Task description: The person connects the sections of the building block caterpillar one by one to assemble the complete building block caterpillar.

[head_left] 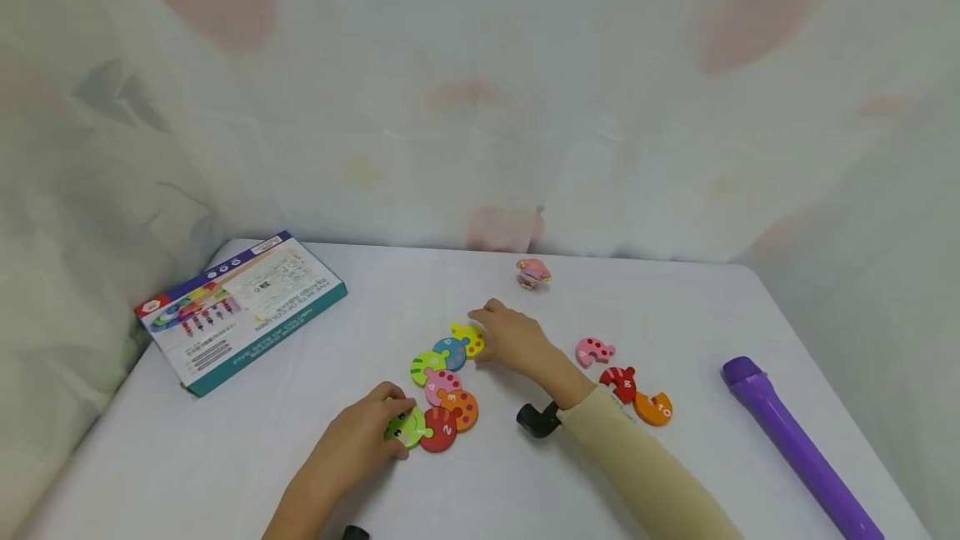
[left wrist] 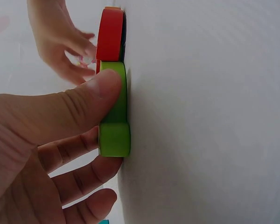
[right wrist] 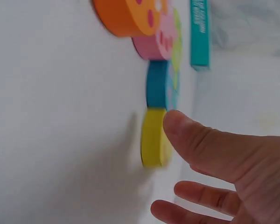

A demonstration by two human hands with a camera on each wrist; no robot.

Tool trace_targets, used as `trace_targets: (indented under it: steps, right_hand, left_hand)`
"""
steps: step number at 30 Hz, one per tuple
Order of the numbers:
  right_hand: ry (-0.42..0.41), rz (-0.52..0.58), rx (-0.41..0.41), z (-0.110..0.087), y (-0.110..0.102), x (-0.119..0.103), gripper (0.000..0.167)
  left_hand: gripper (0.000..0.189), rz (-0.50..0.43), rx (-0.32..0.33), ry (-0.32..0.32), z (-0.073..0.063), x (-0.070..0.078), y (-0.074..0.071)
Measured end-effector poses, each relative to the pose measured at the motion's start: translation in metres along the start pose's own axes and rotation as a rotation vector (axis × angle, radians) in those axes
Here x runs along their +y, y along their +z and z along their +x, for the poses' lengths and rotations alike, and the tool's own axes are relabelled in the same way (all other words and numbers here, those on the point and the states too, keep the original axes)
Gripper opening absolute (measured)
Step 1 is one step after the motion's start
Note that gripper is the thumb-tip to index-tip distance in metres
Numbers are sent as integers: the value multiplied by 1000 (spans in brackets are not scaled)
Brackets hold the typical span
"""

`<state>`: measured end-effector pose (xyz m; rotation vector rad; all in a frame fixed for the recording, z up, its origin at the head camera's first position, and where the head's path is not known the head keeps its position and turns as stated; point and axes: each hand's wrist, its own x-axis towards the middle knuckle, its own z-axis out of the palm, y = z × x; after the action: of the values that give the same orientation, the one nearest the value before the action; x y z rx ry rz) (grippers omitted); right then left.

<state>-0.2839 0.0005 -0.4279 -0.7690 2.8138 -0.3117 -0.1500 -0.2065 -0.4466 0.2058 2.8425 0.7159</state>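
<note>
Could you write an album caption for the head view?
Left grip holding the green face piece, right grip beside the yellow end piece of a curved, colourful puzzle chain.

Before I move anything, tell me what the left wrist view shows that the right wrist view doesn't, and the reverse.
Only the left wrist view shows the left hand, pinching the round, lime-green smiling-face puzzle piece, and the round red puzzle piece beside it.

Only the right wrist view shows the round, yellow spotted puzzle piece and the round blue puzzle piece next to it.

Both share the right hand and the white tabletop.
</note>
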Motion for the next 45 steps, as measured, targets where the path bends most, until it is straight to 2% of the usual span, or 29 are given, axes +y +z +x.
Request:
trace_targets:
  steps: [4,8,10,14,17,21,26,29,33,39,45]
  right_hand:
    - [6,46,88,-25,-12,25,63]
    - [0,104,187,-55,-26,60,59]
    - [17,130,211,-69,-31,77,56]
    - [64,158,180,-90,-37,103,48]
    - [50,145,116,-97,-37,114,41]
    - [43,144,33,-100,-32,123,36]
    - [111,147,-19,-107,-28,130,50]
    - [134,143,-14,-114,-27,134,59]
    - [163,172,1,-123,-23,136,59]
    - [117,110,-16,-133,-16,134,51]
    - [65,23,35,-130,-15,124,48]
  left_hand:
    - [53,7,16,-16,-1,0,0]
    - [54,8,17,-16,-1,0,0]
    - [54,12,11,-16,-1,1,0]
    - [55,25,0,-19,1,1,1]
    - [56,27,-4,-18,1,0,3]
    - [56,21,-6,-9,2,-2,4]
    - [56,27,6,-9,1,-2,5]
    - [56,26,16,-11,1,-1,4]
    - [55,17,17,-17,0,0,2]
    - [56,12,18,-25,0,0,1]
    - [56,11,7,-21,1,0,1]
